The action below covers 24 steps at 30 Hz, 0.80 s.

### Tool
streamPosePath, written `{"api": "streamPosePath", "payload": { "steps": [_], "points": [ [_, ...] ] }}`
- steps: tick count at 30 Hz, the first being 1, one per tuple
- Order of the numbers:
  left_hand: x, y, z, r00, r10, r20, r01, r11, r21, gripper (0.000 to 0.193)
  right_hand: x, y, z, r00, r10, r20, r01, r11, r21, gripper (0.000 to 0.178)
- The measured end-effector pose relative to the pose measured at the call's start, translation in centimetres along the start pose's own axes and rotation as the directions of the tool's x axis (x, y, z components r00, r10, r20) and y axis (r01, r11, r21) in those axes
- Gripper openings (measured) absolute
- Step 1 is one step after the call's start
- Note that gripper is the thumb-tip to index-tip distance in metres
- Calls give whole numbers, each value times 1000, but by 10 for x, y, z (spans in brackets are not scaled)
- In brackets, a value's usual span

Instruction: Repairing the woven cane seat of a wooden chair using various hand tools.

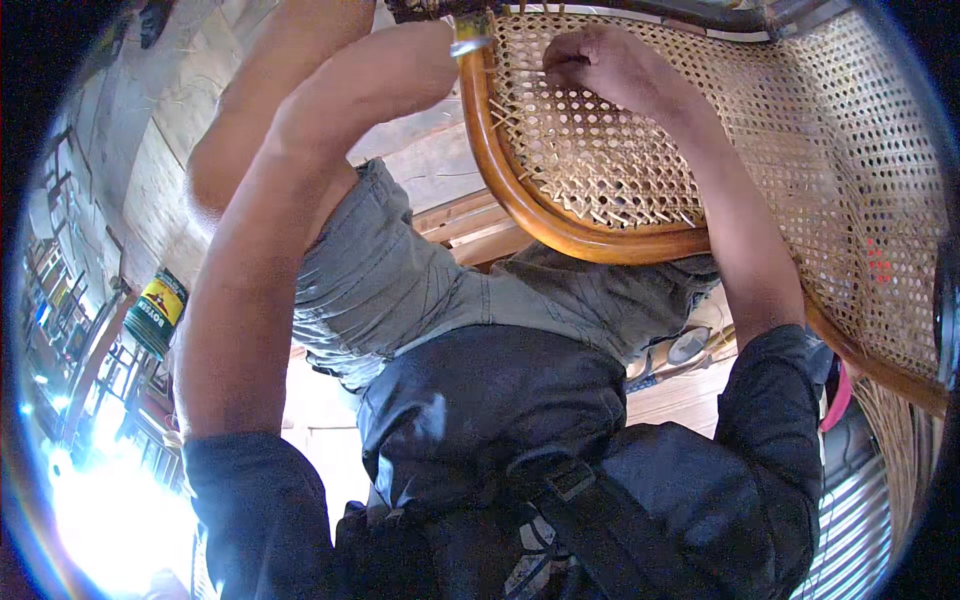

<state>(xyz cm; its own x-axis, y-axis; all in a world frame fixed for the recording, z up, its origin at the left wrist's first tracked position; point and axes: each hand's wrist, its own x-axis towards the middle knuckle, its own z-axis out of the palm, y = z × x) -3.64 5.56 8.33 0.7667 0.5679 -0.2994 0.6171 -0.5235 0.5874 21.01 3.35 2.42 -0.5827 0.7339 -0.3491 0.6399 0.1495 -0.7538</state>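
Note:
Across my right leg rests a chair with a seat of woven cane point(600, 160) inside a curved, varnished wooden rim point(545, 235). Short cane ends stick up along the inner edge of that rim. My right hand point(600, 68) is on the far part of the weave, its fingers curled and pressed together; whatever they pinch is hidden. At the rim's far left corner, my left hand point(405, 70) looks closed around a small silver-and-yellow thing point(470, 38), which is blurred and partly out of sight. The left fingers hardly show.
The chair's woven cane back point(860, 150) rises at the right. A green-and-yellow can point(157, 312) stands left of my left arm. Long loose cane strands point(895, 450) hang at the lower right. Wooden planks point(130, 160) cover the floor, and strong light glares at lower left.

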Motion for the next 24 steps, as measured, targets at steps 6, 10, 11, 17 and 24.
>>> {"api": "streamPosePath", "payload": {
  "steps": [6, 10, 11, 17, 24],
  "points": [
    [33, 23, 2, 899, -348, 265, 255, 910, 327, 23, -2, -9, -3, 996, 89, -10, -89, 996, 19, 18],
    [54, 48, -6, 891, -359, 277, 215, 872, 439, 24, 0, 30, 10, 981, -148, -125, 176, 954, 245, 17],
    [59, 49, -6, 887, -350, 302, 184, 866, 465, 24, -2, 25, 9, 999, 24, -47, -5, 931, 366, 19],
    [79, 74, -19, 794, -401, 456, 63, 801, 595, 23, -8, -3, -23, 970, 218, 110, -241, 926, 290, 26],
    [93, 81, -20, 736, -436, 518, 163, 857, 490, 25, -11, -11, -26, 984, 158, 85, -180, 867, 464, 30]
  ]
}}
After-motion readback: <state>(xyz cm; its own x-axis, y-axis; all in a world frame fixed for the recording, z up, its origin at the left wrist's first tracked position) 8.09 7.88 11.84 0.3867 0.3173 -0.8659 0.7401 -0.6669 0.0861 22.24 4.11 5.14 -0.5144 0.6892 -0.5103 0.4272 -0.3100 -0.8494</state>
